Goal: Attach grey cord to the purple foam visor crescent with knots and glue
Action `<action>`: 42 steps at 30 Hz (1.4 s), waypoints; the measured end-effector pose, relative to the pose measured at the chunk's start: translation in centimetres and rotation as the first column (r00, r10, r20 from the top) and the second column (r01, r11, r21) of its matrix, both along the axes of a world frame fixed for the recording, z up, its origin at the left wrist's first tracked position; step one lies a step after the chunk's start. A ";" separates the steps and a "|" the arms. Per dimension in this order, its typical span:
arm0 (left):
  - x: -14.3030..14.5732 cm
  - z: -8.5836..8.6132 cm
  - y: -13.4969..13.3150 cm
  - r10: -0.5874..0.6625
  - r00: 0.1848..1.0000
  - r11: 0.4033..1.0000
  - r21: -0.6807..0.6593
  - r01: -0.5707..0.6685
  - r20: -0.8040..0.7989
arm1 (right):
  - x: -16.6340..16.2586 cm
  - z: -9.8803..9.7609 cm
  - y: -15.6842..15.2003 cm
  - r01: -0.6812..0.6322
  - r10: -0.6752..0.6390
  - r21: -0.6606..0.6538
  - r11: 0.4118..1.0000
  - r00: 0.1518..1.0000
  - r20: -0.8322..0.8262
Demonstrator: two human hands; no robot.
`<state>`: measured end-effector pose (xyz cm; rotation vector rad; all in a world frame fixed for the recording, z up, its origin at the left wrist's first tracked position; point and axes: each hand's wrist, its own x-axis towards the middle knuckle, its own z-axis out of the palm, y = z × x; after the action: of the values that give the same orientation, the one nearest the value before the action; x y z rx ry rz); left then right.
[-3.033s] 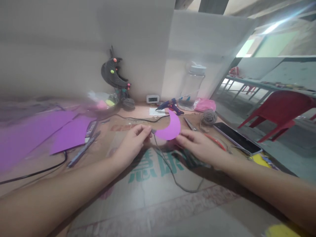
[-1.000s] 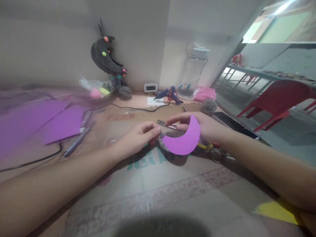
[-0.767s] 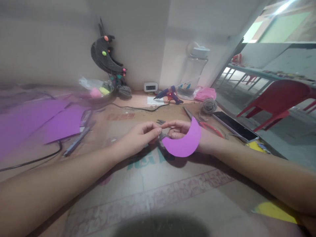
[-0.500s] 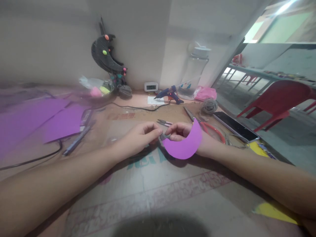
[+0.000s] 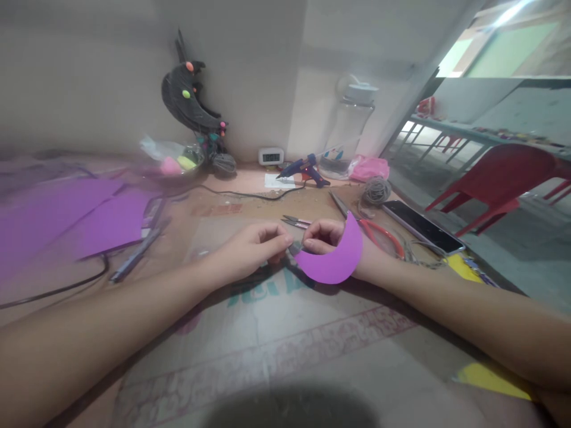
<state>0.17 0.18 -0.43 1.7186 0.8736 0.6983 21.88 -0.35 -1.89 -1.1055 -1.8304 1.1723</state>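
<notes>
A purple paper crescent (image 5: 332, 268) curves upward in front of my right wrist. At its left tip, something grey (image 5: 294, 249), which looks like yarn wrapped round it, is pinched between the thumb and fingers of my left hand (image 5: 254, 249). Just right of that tip, my right hand (image 5: 325, 233) is closed with its thumb against curled fingers; what they hold is too small to make out. Behind the hands lie small thread snips (image 5: 295, 222). Scissors with orange handles (image 5: 382, 236) rest beside my right wrist, partly covered by the crescent.
At the back stand a blue glue gun (image 5: 306, 169), a small digital clock (image 5: 270, 156) and a clear jar (image 5: 350, 128). A grey yarn ball (image 5: 377, 190) and a phone (image 5: 423, 227) are on the right. Purple sheets (image 5: 111, 223) and a pen (image 5: 136, 255) lie left. A dark crescent ornament (image 5: 190, 98) hangs behind.
My right fingers have drawn back slightly to the right, away from the crescent's left tip. My left hand keeps its pinch there. The view has shifted a little.
</notes>
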 end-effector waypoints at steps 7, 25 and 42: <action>0.2 0.0 -0.1 0.051 0.998 0.998 -0.031 -0.049 0.044 | -0.2 0.2 -0.1 0.042 -0.042 0.021 0.999 0.999 -0.020; 0.1 0.7 -0.4 0.313 0.946 0.944 0.081 -0.320 0.084 | -0.1 1.9 -1.3 0.021 -0.021 0.043 0.999 1.000 -0.002; 0.3 0.2 -0.4 0.087 0.994 0.995 0.043 -0.090 0.061 | -0.3 2.1 -1.4 0.130 -0.137 0.130 0.983 0.989 0.048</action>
<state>0.49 -0.20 -0.24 1.6994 0.9025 0.8301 21.55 -1.77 0.18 -1.1793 -1.8159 0.9430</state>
